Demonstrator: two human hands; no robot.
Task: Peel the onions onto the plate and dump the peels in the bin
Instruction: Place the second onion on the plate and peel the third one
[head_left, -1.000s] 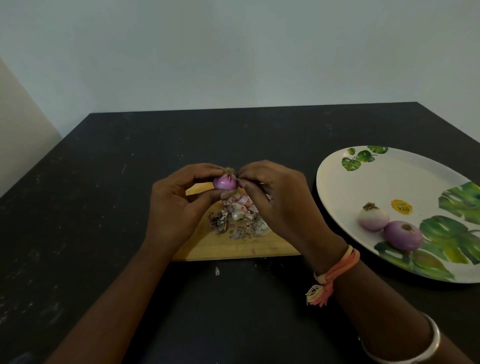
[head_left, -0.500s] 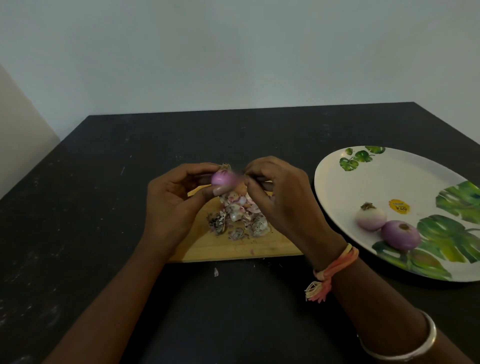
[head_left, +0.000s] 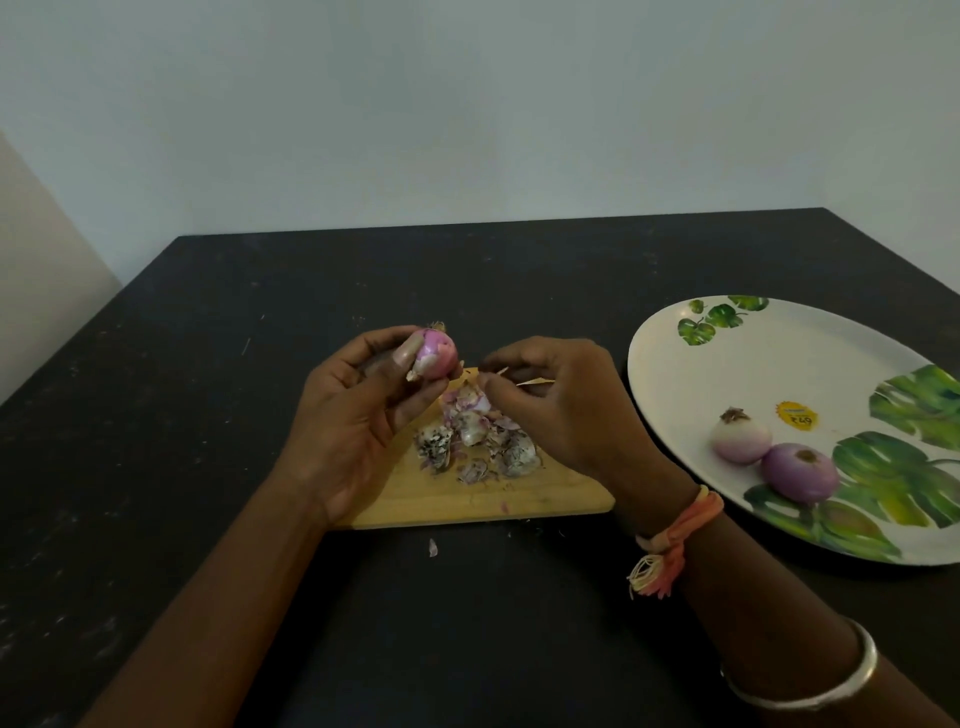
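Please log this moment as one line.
peeling | left hand: holds onion | right hand: above peels on board | plate: two onions

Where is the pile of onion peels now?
In the head view, the peel pile lies on the wooden board, between the left hand and right hand, left of the plate.

Both forearms are bare from the wrists back to the lower edge of view. Just behind the right hand (head_left: 550, 410), at the wrist, sits a twisted orange, pink and cream thread band (head_left: 691, 514), several strands thick. It is knotted on the inner side, where a short frayed tassel (head_left: 649, 577) of cream and orange ends hangs. Farther from the right hand, up the same forearm, is a plain, narrow silver-coloured metal bangle (head_left: 810, 686), smooth and shiny. The left hand (head_left: 353, 421) shows one longish, pale nail.
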